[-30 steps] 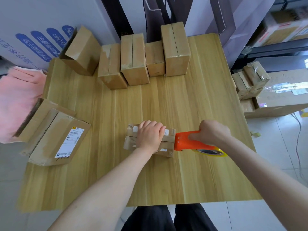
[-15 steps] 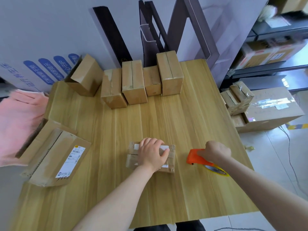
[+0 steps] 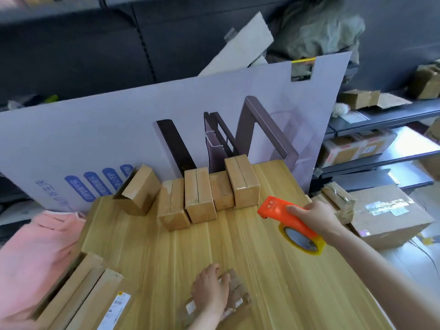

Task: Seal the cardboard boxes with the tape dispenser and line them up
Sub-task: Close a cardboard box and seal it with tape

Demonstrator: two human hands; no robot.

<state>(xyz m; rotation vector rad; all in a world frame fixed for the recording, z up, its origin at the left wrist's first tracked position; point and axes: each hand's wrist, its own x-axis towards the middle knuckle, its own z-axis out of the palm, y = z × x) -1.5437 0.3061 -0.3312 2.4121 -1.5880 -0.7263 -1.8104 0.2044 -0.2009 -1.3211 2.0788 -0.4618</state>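
Observation:
My left hand (image 3: pixel 210 290) lies on top of a small cardboard box (image 3: pixel 235 298) with white labels near the table's front edge, fingers curved over its top. My right hand (image 3: pixel 314 216) grips an orange tape dispenser (image 3: pixel 283 216) with a yellow-rimmed tape roll (image 3: pixel 301 239), held in the air above the table's right side, well clear of the box. Several sealed brown boxes (image 3: pixel 200 196) stand in a row at the back of the wooden table (image 3: pixel 273 270). One more box (image 3: pixel 139 189) sits tilted at the row's left end.
Larger flat boxes (image 3: pixel 90 298) with a shipping label lie at the front left corner. A pink cloth (image 3: pixel 31 253) hangs off the left side. A big white printed board (image 3: pixel 142 129) leans behind the table. Taped cartons (image 3: pixel 385 217) and shelves stand to the right.
My right hand has lifted the tape dispenser off the table, up and away from the small box. The view has tilted upward. My left hand stays on the box.

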